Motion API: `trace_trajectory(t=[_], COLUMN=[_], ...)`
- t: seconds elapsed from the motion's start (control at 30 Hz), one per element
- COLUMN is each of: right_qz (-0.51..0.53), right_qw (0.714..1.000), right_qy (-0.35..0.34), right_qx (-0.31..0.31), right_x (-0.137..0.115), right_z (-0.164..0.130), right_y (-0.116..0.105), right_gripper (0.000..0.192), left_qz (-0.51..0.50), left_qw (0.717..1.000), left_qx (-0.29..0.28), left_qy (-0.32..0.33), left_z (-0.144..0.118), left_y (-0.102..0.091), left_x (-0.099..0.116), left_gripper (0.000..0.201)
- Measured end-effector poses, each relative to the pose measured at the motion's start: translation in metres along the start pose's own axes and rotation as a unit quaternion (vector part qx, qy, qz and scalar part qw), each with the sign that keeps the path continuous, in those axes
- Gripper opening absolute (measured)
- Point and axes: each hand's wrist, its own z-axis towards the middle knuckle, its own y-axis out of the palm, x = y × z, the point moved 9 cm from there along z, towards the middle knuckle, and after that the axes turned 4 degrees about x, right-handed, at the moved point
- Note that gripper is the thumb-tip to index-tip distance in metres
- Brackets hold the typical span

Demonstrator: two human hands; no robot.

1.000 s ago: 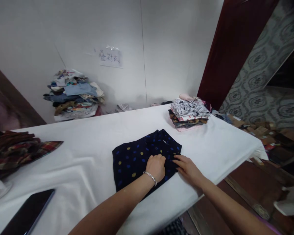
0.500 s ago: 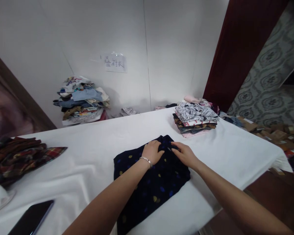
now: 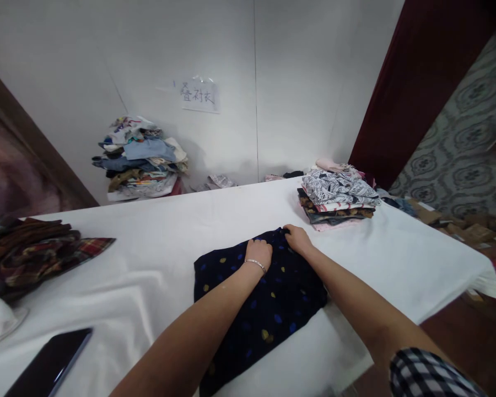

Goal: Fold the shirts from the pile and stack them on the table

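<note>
Dotted navy garment [image 3: 268,309] lies folded on the white bench [image 3: 161,259], near its front edge, and our fingers have travelled to its far end. A second ago our hands sat close to the near edge of the cloth; half a second ago they had crept to its middle; now both rest at the top fold. We read the fingers of our left hand [image 3: 259,252] as curled down and pressing on the fabric, bracelet at the wrist, though whether they pinch any cloth we cannot tell. The fingers of our right hand [image 3: 297,238] close over the far corner, seemingly gripping the edge there. The garment itself has grown longer toward us in the view and looks flatter, so we judge that the sweep of our hands smoothed it along its length and that the fold is close to finished.

Outward from there, a stack of folded patterned clothes [image 3: 337,198] sits just beyond our right hand, apart from the garment. Against the wall a taller heap of unfolded clothes [image 3: 143,160] stands under a paper sign [image 3: 199,95]. At far left a plaid garment [image 3: 37,256] lies rumpled, and a dark phone [image 3: 49,364] rests near the front corner.
</note>
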Motion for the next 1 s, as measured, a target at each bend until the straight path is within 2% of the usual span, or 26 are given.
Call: trace_trajectory(t=[0.13, 0.2, 0.27, 0.3, 0.37, 0.4, 0.47, 0.5, 0.57, 0.67, 0.73, 0.83, 0.9, 1.0], right_qz=[-0.026, -0.040, -0.048, -0.052, -0.064, -0.071, -0.072, -0.054, 0.029, 0.192, 0.263, 0.274, 0.233, 0.147], right_qw=[1.000, 0.998, 0.991, 0.985, 0.972, 0.968, 0.964, 0.966, 0.974, 0.975, 0.962, 0.958, 0.963, 0.965], right_qy=[-0.009, -0.030, -0.103, -0.151, -0.225, -0.236, -0.223, -0.210, -0.178, -0.104, -0.065, -0.073, -0.129, -0.215], right_qx=[0.007, 0.032, 0.064, 0.061, 0.000, -0.046, -0.123, -0.144, -0.139, -0.031, 0.030, 0.051, 0.043, -0.012], right_x=[-0.009, -0.019, -0.039, -0.051, -0.066, -0.067, -0.062, -0.059, -0.052, -0.026, -0.003, 0.012, 0.002, -0.020], right_z=[-0.007, -0.010, -0.016, -0.020, -0.028, -0.031, -0.033, -0.032, -0.026, -0.024, -0.044, -0.105, -0.150, -0.196], right_y=[-0.009, -0.019, -0.026, -0.023, -0.003, 0.010, 0.029, 0.031, 0.015, -0.043, -0.079, -0.103, -0.101, -0.072], right_gripper=[0.039, 0.038, 0.040, 0.042, 0.047, 0.048, 0.048, 0.047, 0.044, 0.039, 0.037, 0.035, 0.037, 0.052], left_qz=[-0.003, -0.013, -0.027, -0.035, -0.053, -0.064, -0.088, -0.098, -0.111, -0.110, -0.104, -0.100, -0.097, -0.090], left_qw=[1.000, 1.000, 1.000, 0.999, 0.999, 0.998, 0.996, 0.995, 0.994, 0.992, 0.991, 0.991, 0.991, 0.993], left_qx=[0.012, 0.016, 0.015, 0.014, 0.005, -0.001, -0.009, -0.007, 0.006, 0.017, 0.007, -0.013, -0.021, -0.015], left_qy=[0.002, 0.004, 0.004, 0.004, 0.005, 0.007, 0.012, 0.010, -0.008, -0.055, -0.080, -0.091, -0.084, -0.074], left_z=[-0.005, -0.008, -0.009, -0.009, -0.009, -0.008, -0.007, -0.007, -0.008, -0.018, -0.025, -0.032, -0.034, -0.035], left_y=[-0.002, -0.001, 0.002, 0.003, 0.004, 0.004, 0.001, -0.003, -0.011, -0.020, -0.018, -0.006, 0.005, 0.016], left_x=[0.001, 0.000, -0.001, -0.002, -0.003, -0.005, -0.011, -0.017, -0.037, -0.078, -0.102, -0.118, -0.117, -0.108], left_gripper=[0.031, 0.029, 0.030, 0.031, 0.034, 0.034, 0.035, 0.035, 0.038, 0.044, 0.048, 0.053, 0.055, 0.056])
